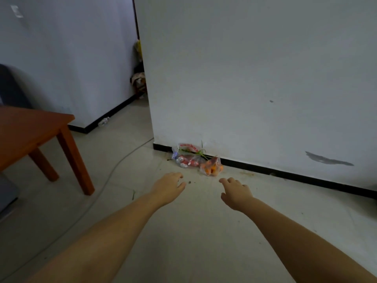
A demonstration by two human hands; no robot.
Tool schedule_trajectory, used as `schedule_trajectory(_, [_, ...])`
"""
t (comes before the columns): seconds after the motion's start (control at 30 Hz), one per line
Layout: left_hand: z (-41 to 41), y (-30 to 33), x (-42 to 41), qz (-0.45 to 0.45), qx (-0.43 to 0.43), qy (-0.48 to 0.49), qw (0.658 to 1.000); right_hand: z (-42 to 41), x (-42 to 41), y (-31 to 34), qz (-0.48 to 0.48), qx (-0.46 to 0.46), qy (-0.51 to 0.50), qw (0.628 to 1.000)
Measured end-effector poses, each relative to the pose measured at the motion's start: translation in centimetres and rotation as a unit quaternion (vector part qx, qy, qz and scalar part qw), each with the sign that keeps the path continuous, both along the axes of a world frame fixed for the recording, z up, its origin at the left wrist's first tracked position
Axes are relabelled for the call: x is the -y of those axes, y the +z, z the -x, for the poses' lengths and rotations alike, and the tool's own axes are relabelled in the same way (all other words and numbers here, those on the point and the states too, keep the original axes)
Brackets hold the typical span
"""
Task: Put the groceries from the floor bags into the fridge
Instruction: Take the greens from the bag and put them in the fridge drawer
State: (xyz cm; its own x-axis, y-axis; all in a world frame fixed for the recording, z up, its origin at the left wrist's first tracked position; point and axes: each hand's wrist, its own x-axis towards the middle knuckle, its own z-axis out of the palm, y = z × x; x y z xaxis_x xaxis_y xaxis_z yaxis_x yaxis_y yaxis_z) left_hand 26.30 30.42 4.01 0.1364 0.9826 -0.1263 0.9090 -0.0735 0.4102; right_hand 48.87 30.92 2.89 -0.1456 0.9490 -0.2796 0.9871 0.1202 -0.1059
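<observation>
Two clear plastic bags lie on the tiled floor against the white wall's black skirting. The left bag (186, 157) holds red packaged items and green stalks. The smaller bag (212, 166) to its right holds orange fruit. My left hand (169, 185) is stretched out above the floor just short of the left bag, fingers apart and empty. My right hand (235, 192) reaches out below the orange bag, also empty with fingers loosely spread. Neither hand touches a bag. No fridge is in view.
A brown wooden table (30, 129) stands at the left. A pale cable (114, 168) runs across the floor beside its leg. A narrow passage past the wall corner holds dark clutter (138, 80). A crumpled scrap (104, 121) lies by the far skirting.
</observation>
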Motion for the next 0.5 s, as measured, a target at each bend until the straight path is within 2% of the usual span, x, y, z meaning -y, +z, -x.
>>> schedule_trajectory(0.33, [5.4, -2.1, -18.7, 0.052, 0.014, 0.036, 0.998, 4.1, -20.9, -2.1, 0.049, -0.001, 0.021, 0.999])
schedule_trajectory(0.5, [8.3, -4.0, -30.9, 0.056, 0.017, 0.031, 0.998, 7.0, -31.8, -3.7, 0.056, -0.018, 0.007, 0.998])
